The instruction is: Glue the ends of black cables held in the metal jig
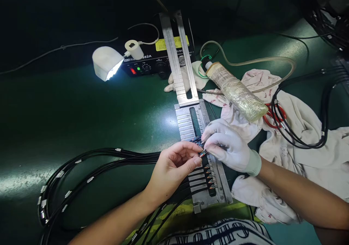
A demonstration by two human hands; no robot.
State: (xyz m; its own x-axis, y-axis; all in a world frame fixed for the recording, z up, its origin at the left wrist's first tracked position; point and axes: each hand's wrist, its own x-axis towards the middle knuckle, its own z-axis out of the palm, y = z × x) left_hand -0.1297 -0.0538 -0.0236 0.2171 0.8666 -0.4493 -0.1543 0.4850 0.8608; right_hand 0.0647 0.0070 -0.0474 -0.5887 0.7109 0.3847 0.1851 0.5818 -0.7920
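Observation:
Bare, my left hand [174,165] pinches the end of a black cable just above the slotted metal fixture [188,123]. My right hand [229,146], in a white glove, has its thumb and fingers closed on the small metal connector [203,153] at that cable's tip, where coloured wires show. Both sets of fingertips nearly meet there. Below them, several cable ends with connectors [211,181] lie side by side in the fixture's slots. The black cables [139,157] run off to the left in a bundle, partly hidden behind my left hand.
A lit white lamp [107,63] stands before a black control box [148,66]. A second metal fixture [177,55] leans on the box over a white glove [170,85]. To the right lie a wrapped bottle [237,92], white cloths [294,157] and coiled black cables [324,121].

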